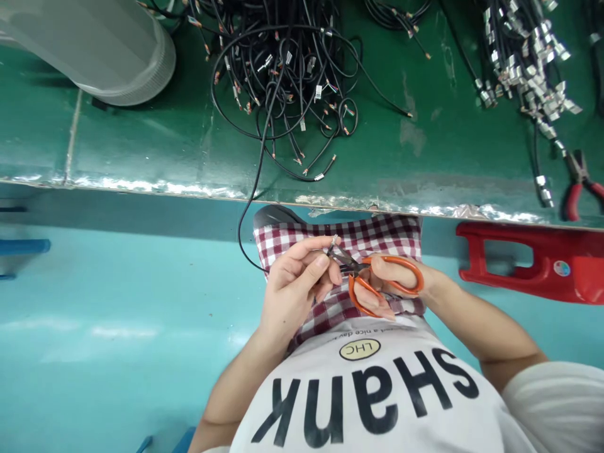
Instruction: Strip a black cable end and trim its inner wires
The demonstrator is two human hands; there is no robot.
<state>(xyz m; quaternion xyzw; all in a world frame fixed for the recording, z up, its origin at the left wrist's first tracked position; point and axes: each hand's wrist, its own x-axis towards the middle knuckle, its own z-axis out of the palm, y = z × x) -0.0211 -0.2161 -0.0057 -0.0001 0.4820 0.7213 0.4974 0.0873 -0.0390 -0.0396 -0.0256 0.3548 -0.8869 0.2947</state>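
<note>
Over my lap, my left hand (304, 267) pinches the end of a black cable (244, 242) between thumb and fingers. The cable runs from there up over the table edge to the tangled pile. In my right hand (384, 283) is a pair of scissors (408, 267) with orange handles, my fingers through both loops. Its blades are parted and meet the cable end at my left fingertips. A small pale tip shows there; its detail is too small to make out.
A heap of black cables (283, 82) with stripped ends lies on the green table (155, 148). To the right are cables with silvery connectors (528, 63) and red-handled pliers (578, 182). A grey cylinder (127, 50) stands at left, and a red plastic stool (542, 286) sits below the edge.
</note>
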